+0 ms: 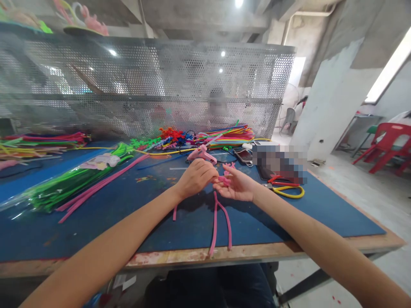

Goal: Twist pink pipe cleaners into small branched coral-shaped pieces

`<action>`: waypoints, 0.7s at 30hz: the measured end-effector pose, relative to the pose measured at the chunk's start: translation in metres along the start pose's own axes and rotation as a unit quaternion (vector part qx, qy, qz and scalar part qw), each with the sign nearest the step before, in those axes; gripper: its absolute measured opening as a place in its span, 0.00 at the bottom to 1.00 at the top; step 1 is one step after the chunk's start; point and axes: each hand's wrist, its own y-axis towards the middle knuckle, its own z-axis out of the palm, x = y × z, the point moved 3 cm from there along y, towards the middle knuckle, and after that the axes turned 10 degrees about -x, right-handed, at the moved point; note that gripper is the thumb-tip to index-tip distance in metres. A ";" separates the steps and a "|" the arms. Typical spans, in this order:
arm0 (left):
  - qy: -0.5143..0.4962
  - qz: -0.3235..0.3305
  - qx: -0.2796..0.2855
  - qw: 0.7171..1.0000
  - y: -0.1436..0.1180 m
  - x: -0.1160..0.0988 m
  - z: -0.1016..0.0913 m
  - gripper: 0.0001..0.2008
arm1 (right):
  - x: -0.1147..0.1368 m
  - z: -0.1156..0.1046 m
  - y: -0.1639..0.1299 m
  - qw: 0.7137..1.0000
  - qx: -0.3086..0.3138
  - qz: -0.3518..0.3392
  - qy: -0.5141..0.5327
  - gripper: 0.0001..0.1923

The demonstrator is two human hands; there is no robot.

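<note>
Screen (pixel 180 81), grey, perforated: is standing along the back of the desk (pixel 334 218). Ornament (pixel 94 21), pink: is sitting above the screen, at left. Stems (pixel 41 143), mixed colours: are lying at far left. Bag (pixel 77 184), clear: is holding green stems, left of centre. Heap (pixel 229 137), multicoloured stems: is resting against the screen's foot. Phone (pixel 244 157): is lying right of centre, a white cable touching it. Tool (pixel 284 188), yellow-handled: is lying near the right side. Column (pixel 334 94), pale: is rising beyond the desk. Chair (pixel 390 141), red: is standing at far right. Lamp (pixel 239 3): is glowing overhead.
</note>
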 end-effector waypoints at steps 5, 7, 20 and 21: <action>0.084 0.021 -0.066 0.994 -0.001 0.002 -0.005 0.08 | -0.002 0.006 -0.005 0.997 0.019 0.053 0.050 0.15; 0.085 0.014 -0.058 0.995 -0.002 0.005 -0.005 0.08 | -0.001 0.006 -0.005 0.995 0.010 0.059 0.075 0.14; -0.313 -0.417 0.138 0.842 -0.002 0.017 0.016 0.14 | 0.020 -0.002 -0.010 0.553 -0.137 -0.545 -0.615 0.08; -0.388 -0.473 0.166 0.773 -0.006 0.018 0.019 0.15 | 0.020 -0.001 -0.011 0.495 -0.118 -0.562 -0.652 0.09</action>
